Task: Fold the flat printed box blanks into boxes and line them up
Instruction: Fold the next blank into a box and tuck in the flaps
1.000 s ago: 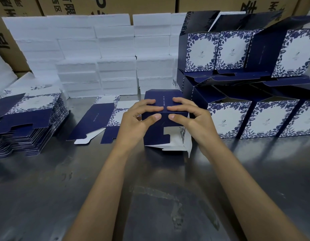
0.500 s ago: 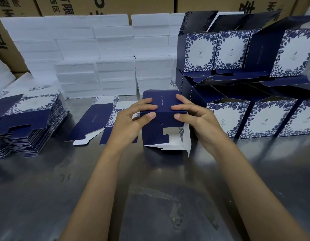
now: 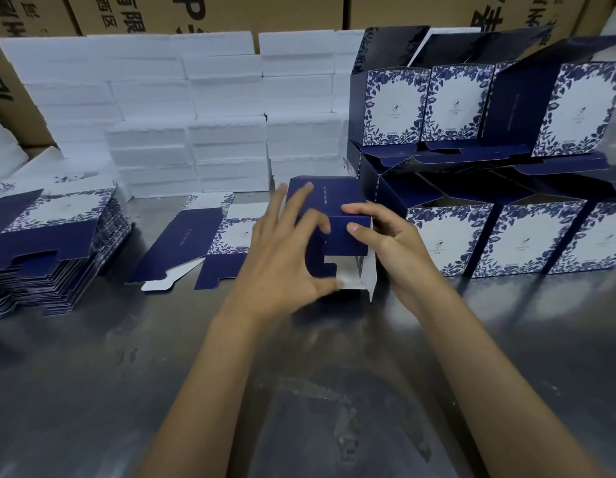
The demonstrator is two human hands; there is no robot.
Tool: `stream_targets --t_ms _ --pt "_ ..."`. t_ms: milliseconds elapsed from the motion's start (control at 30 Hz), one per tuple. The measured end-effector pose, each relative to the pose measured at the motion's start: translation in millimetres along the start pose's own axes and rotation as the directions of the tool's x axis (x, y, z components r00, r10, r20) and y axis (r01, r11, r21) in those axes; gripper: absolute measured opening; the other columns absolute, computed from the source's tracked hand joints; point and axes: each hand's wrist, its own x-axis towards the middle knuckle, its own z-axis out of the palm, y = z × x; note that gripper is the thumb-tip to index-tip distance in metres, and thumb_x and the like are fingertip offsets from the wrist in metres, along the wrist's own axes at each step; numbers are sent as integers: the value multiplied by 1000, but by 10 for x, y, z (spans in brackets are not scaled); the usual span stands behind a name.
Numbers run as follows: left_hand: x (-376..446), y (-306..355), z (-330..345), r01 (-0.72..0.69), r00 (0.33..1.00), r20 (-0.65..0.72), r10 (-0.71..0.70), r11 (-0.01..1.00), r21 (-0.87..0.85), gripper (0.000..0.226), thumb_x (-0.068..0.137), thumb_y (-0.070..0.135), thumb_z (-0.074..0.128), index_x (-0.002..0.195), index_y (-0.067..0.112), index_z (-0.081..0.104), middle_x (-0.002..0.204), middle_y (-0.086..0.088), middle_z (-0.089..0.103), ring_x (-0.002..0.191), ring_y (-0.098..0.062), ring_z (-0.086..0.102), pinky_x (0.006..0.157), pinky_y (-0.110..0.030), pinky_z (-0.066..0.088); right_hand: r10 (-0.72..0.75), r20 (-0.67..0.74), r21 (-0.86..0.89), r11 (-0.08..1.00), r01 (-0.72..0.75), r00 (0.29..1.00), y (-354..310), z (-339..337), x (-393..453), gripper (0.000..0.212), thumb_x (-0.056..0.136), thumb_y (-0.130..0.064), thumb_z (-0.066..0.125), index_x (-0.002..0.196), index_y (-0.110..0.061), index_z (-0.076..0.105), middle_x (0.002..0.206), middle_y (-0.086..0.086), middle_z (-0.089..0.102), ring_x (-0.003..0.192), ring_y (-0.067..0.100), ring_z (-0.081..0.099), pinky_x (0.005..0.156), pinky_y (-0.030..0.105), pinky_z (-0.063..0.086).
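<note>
Where the steel table meets the stacked goods, the scene reads as follows.

Half-folded box: a navy carton (image 3: 334, 215) stands on the metal table (image 3: 92, 391) in the middle, just left of the finished row; its near end is unclosed, showing white inner card and a loose side flap (image 3: 368, 274).

Left hand: the left hand (image 3: 286, 257) lies over the carton's left side with fingers spread and fairly straight, thumb tip at the lower white edge; blurred, so the exact contact is hard to read.

Right hand: the right hand (image 3: 393, 243) holds the carton's right side, thumb and forefinger curled onto the navy top panel near its corner.

Flat blank: one printed blank (image 3: 196, 243) lies flat on the table just left of the carton, navy and floral panels up.

Blank stack: a tall pile of flat blanks (image 3: 51, 250) sits at the table's left edge.

Finished boxes: folded boxes with blue floral borders (image 3: 527, 236) stand side by side on the right, lids open, with a second tier (image 3: 451, 101) on top of them.

Foam blocks: white foam blocks (image 3: 196, 108) are stacked along the back of the table.

Cartons behind: brown shipping cartons (image 3: 265, 12) with black printed characters stand behind the foam.
</note>
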Motion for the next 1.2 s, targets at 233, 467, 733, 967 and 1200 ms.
stream_targets --t_ms 233,467,733,967,1200 --pt "-35 -3 124 33 998 -51 -26 987 156 45 69 30 88 97 21 54 156 -4 34 149 -30 18 110 -49 32 24 52 -44 999 -21 998 -4 -14 3 47 98 7 53 125 -27 70 139 -5 63 129 12 58 113 42 45" --pt "-26 -42 112 76 983 -172 -57 991 110 53 68 17 89 96 16 43 140 -6 49 137 -34 38 107 -48 40 117 121 -2 993 -118 986 -24 -1 24 60 93 -2 55 147 -29 49 145 -17 56 129 3 56 106 35 47" --pt "-18 -77 145 81 983 -176 -55 986 146 47 71 19 88 101 14 51 144 -6 47 139 -33 34 109 -49 39 247 268 -141 966 -215 931 152 -85 17 75 87 8 51 149 -34 45 142 -10 60 123 14 62 98 35 51" --pt "-27 -123 207 60 984 -174 -35 988 140 37 76 8 81 105 15 59 151 -8 42 146 -33 27 111 -50 38 212 224 -176 969 -175 951 294 -63 53 85 81 -17 85 150 -40 40 141 -15 59 122 1 61 97 28 54" --pt "-15 -146 212 216 932 -234 -278 941 -259 95 76 4 82 149 33 29 162 2 16 144 8 18 97 4 25 103 42 -219 972 -92 994 430 49 66 77 80 -25 87 145 -32 47 130 -16 65 105 -8 66 81 14 54"
